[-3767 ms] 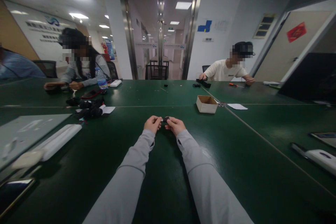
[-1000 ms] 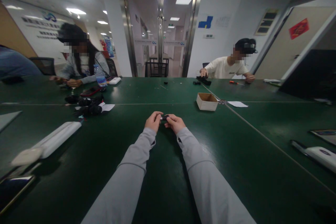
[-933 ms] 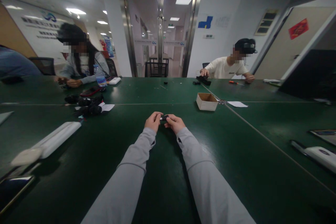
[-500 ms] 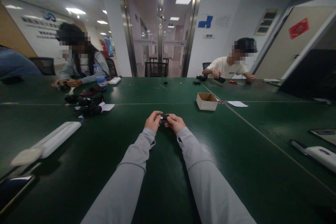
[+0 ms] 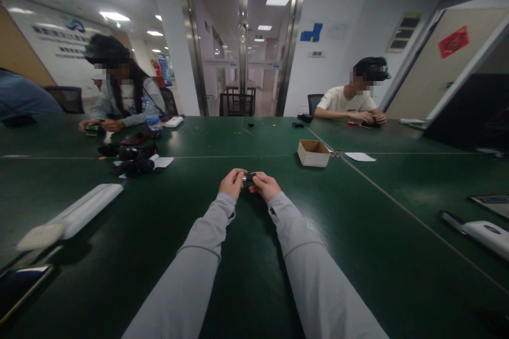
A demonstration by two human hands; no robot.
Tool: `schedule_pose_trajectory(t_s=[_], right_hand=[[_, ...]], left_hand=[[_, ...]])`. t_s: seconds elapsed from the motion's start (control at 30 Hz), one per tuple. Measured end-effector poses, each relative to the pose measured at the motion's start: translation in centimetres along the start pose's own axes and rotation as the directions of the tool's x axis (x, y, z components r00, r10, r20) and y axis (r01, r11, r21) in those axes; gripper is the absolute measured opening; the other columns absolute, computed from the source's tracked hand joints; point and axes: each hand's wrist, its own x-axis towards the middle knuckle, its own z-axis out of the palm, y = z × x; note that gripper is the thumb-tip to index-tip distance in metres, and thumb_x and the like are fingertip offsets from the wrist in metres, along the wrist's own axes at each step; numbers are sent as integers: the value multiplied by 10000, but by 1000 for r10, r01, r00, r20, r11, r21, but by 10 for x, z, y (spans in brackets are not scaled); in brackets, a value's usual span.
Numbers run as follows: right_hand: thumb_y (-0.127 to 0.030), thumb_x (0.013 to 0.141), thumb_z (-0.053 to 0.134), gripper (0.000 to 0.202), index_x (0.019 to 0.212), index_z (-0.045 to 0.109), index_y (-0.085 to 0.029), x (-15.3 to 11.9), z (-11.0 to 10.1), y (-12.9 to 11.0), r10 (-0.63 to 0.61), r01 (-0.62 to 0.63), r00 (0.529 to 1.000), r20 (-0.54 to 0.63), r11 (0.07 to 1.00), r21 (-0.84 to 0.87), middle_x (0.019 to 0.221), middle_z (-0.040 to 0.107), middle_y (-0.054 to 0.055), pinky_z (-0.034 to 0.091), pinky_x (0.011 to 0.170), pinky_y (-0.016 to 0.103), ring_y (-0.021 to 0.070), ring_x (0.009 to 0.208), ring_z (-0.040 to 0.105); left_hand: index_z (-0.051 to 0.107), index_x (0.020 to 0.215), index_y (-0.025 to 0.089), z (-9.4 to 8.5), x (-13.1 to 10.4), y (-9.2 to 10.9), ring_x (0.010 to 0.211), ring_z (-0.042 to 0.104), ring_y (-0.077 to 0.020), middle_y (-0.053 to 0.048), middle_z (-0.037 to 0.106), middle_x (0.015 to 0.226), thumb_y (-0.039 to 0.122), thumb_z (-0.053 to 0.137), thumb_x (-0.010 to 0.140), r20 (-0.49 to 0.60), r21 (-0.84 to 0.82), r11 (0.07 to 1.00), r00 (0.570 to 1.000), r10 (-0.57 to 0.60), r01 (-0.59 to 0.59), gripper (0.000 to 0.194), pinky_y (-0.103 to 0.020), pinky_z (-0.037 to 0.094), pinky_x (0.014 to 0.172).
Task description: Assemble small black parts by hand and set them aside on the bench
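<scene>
Both my hands meet over the middle of the green table [image 5: 254, 275]. Between them is a small black piece with a silvery end [image 5: 249, 177], too small for me to name its kind. My left hand [image 5: 231, 183] is closed, its thumb and fingers pinching the silvery end on the left. On the other side my right hand [image 5: 266, 186] pinches the black part with thumb and fingertips. My fingers hide much of the piece.
An open cardboard box [image 5: 313, 154] stands ahead to the right, beside white paper [image 5: 360, 157]. Black gear [image 5: 137, 161] and a long white case [image 5: 91, 209] lie to the left. A white device [image 5: 489, 235] is at far right. Two people sit across the table.
My hands keep almost the same place, with slightly more of the silvery end showing. Across the table, the person at right has brought both hands together over a dark object.
</scene>
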Motion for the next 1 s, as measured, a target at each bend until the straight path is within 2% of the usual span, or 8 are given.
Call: schedule_pose_trajectory(t_s=[0.1,0.23,0.43,0.63,0.83,1.0], right_hand=[[-405,543,775,366,725,642,-117,0,0,1,-4,4,1000,5,1000,-1,1016,499,73,501,442,212,64,505,544],[-413,519,786,376,710,646,-121,0,0,2,-10,10,1000,-12,1000,6,1020,492,67,497,435,212,69,502,548],[-387,538,780,355,726,636,-123,1,-1,1,-11,13,999,-42,1000,29,988,499,61,496,425,215,72,496,546],[-369,577,767,320,735,629,-128,2,-5,4,-11,11,1000,-18,999,41,956,508,56,507,442,225,88,517,559],[-381,559,777,346,747,626,-132,2,-5,3,-8,9,1000,-20,999,48,934,509,47,508,442,232,94,514,562],[-405,551,779,369,754,630,-135,2,-5,5,-11,12,1000,-10,999,52,935,511,42,511,450,229,95,522,565]], left_hand=[[591,862,193,0,-1,2,427,415,-75,48,435,468,417,423,786,-15,20,1000,1000,1,-1,291,-174,331,436],[596,849,191,0,-1,4,414,413,-75,42,443,476,429,413,784,-7,11,999,999,-37,37,308,-177,324,414],[557,912,195,0,2,-2,439,451,-61,25,527,645,283,486,718,13,-92,996,1000,-17,19,225,-173,354,412],[551,826,164,1,5,-8,508,492,-78,-17,570,718,366,528,708,28,-137,991,1000,-1,5,234,-175,376,413],[554,784,153,2,8,-15,556,526,-103,-16,566,652,416,562,679,11,-160,987,1000,5,-3,283,-185,400,439],[546,752,160,1,8,-13,483,492,-86,9,547,583,444,545,689,-7,-125,992,1000,-20,19,292,-190,388,440]])
